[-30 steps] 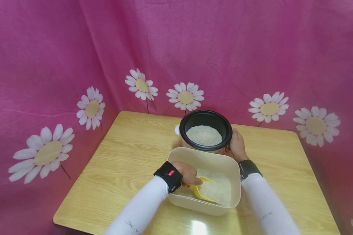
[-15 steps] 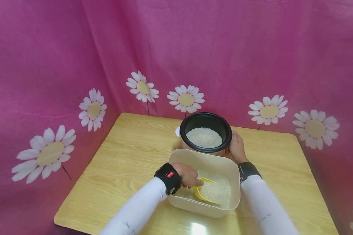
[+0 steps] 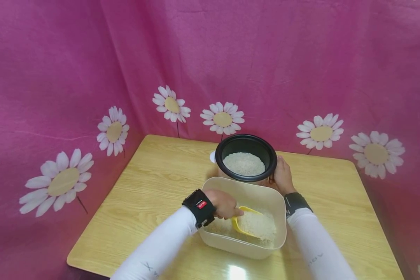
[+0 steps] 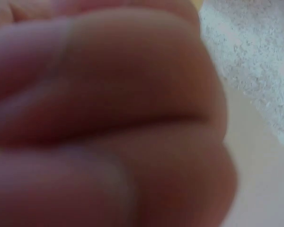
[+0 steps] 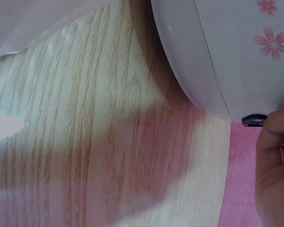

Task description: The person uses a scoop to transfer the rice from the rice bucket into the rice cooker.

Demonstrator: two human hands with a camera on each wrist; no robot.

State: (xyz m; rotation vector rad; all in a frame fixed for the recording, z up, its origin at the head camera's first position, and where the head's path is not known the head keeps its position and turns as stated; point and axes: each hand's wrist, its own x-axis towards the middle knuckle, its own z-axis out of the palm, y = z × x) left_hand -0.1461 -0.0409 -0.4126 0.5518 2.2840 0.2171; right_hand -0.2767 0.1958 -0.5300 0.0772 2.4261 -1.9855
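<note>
My left hand [image 3: 223,204] reaches inside the cream plastic bin [image 3: 279,200] and grips the handle of a yellow scoop [image 3: 236,224]. White rice [image 3: 262,225] lies heaped in the scoop's bowl and around it. Curled fingers [image 4: 132,71] fill most of the left wrist view and hide the scoop there. Behind the bin stands a rice cooker [image 3: 271,165] with a black rim, its pot part filled with rice. My right hand [image 3: 282,175] holds the cooker's right side. In the right wrist view its curled fingers meet a small black part on the white, flower-printed wall.
Bin and cooker stand close together on a light wooden table [image 3: 154,186]. A white part [image 3: 212,156] sticks out at the cooker's left. Pink cloth [image 3: 266,58] with daisies hangs behind the table and along its sides.
The scoop has shifted and tilted a little in the bin, and more rice now lies heaped in it. My right hand stays on the cooker. The head view has shifted slightly.
</note>
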